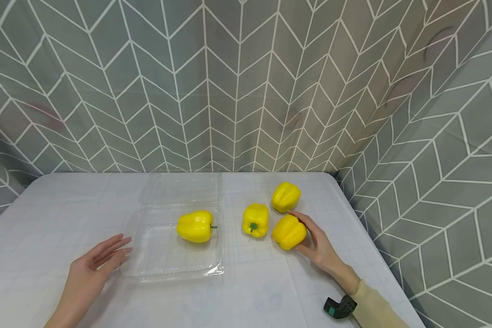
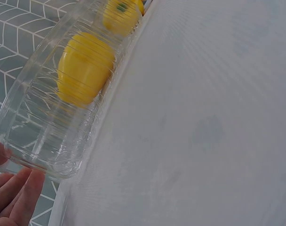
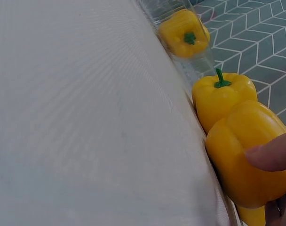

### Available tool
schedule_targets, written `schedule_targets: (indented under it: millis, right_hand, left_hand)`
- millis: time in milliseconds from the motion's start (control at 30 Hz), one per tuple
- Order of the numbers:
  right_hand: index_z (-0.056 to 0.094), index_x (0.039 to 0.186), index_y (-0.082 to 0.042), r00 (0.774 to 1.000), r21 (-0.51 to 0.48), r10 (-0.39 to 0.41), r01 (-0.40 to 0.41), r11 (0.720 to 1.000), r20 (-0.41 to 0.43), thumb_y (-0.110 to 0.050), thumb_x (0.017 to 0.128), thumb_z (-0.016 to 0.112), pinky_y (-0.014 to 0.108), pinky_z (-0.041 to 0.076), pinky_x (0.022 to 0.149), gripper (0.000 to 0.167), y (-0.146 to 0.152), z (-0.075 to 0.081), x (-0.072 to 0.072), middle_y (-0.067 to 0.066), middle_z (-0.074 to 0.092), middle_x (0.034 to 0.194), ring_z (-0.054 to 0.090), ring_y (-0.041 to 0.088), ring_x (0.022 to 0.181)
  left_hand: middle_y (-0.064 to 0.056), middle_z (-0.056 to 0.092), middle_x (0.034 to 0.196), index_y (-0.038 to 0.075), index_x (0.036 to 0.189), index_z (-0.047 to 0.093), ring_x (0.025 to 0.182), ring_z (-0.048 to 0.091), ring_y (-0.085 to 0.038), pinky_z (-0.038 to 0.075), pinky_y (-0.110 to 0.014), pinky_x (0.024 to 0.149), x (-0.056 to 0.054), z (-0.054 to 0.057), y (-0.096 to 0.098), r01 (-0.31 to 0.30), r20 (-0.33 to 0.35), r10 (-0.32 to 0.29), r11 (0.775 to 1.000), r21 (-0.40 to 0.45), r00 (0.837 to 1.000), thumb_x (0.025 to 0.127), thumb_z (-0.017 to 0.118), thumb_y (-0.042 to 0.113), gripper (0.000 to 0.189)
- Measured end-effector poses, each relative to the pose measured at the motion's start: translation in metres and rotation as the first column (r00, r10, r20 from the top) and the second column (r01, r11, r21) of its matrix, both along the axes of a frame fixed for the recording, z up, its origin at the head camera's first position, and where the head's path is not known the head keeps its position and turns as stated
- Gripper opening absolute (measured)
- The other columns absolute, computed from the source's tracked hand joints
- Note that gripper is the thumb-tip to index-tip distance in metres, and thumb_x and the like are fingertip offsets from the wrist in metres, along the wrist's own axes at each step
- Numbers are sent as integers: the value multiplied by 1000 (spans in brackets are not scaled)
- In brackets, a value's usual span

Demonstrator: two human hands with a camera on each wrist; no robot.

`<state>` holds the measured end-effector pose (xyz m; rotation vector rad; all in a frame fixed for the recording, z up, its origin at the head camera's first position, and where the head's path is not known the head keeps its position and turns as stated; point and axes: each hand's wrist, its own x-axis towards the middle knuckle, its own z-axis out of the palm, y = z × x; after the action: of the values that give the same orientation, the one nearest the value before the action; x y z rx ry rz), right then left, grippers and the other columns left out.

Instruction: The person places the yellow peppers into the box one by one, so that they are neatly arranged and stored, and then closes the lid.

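Note:
My right hand (image 1: pixel 320 246) grips a yellow bell pepper (image 1: pixel 289 232) from its right side, thumb on the near side and fingers along the far side. In the right wrist view the thumb (image 3: pixel 272 153) lies on this pepper. Two other yellow bell peppers, one with its green stem towards me (image 1: pixel 255 220) and one farther back (image 1: pixel 286 197), lie close by. A clear plastic clamshell container (image 1: pixel 156 269) lies unfolded at centre-left, holding one yellow bell pepper (image 1: pixel 195 226) on its side. By the container's left edge, my left hand (image 1: pixel 96 264) has its fingers extended, holding nothing.
The container's clear lid (image 1: pixel 180 187) lies folded back towards the table's far edge. A white cloth covers the table (image 1: pixel 246 291). Patterned curtains (image 1: pixel 221 91) hang behind and to the right. A black device (image 1: pixel 339 307) sits at my right wrist, beside the sleeve.

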<state>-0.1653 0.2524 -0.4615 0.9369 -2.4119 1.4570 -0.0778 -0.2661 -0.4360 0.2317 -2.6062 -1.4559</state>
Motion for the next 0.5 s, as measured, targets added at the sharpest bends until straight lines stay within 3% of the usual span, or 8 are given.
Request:
schedule_targets:
  millis: [200,500]
  right_hand:
    - [37,151,-1,1000,-8,12,-12,1000,-15,1,81,70,14,21,119,77,-1,0,1,28,44,147,41,8,139]
    - [37,150,1,1000,9,-12,12,1000,-8,2,81,76,14,23,118,79,-4,3,3,26,45,147,42,6,138]
  left_hand:
    - [19,69,121,5,144,51,95,60,19,52,-6,74,1,1,0,8,-22,-8,1000,4,1000,98,66,29,54]
    - [12,69,125,6,145,50,94,61,18,52,-6,74,0,-1,0,3,5,-3,1000,-4,1000,99,65,30,55]
